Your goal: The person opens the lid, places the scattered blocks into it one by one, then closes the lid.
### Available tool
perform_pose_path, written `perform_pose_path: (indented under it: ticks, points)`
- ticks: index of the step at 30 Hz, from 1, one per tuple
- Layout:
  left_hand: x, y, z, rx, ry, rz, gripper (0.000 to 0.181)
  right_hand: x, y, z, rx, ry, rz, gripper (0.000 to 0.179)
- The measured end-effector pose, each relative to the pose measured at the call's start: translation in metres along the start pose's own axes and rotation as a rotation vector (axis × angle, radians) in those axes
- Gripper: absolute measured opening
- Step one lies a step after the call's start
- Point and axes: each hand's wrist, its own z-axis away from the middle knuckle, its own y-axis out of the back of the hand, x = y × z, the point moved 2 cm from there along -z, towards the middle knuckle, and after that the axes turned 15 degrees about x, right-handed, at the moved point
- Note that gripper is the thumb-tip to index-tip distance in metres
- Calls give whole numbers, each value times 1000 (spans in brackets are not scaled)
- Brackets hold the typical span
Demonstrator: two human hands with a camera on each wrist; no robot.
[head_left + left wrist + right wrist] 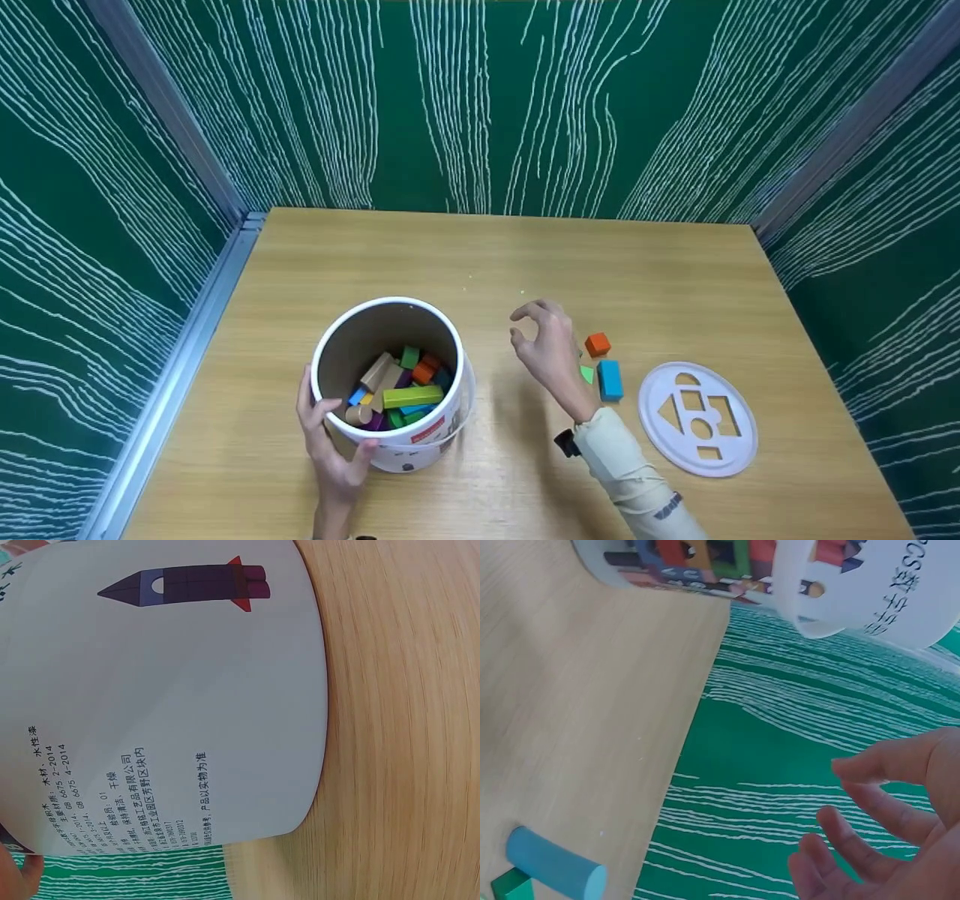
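A white bucket stands on the table, its wall printed with pictures and text. Inside lie many coloured and plain wooden blocks, a yellow-green bar on top. My left hand holds the bucket's near left side, fingers spread round the wall and one at the rim. To the right of the bucket, my right hand hovers above the table with loosely curved fingers and nothing between them. Just beyond that hand sit an orange cube, a blue block and a light green piece, which the wrist partly hides.
On the right lies a round white lid with shaped cut-outs. The bucket's white handle hangs down its side. A blue cylinder and a green block show in the right wrist view. Green patterned panels surround the table.
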Motion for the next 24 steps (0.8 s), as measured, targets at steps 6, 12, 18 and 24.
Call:
perform_pose_path:
  ticks: [6, 12, 18, 24]
  points:
    - [1, 0, 0, 0, 8, -11, 65, 14, -2, -2, 16, -48, 41, 12]
    - [0, 1, 1, -10, 10, -20, 64, 30, -5, -2, -5, -121, 118, 14]
    - [-1, 2, 1, -11, 18, -26, 66, 43, -9, -1, -35, -179, 184, 20]
    - [-2, 1, 1, -20, 28, -30, 64, 58, -16, 1, -65, -216, 224, 25]
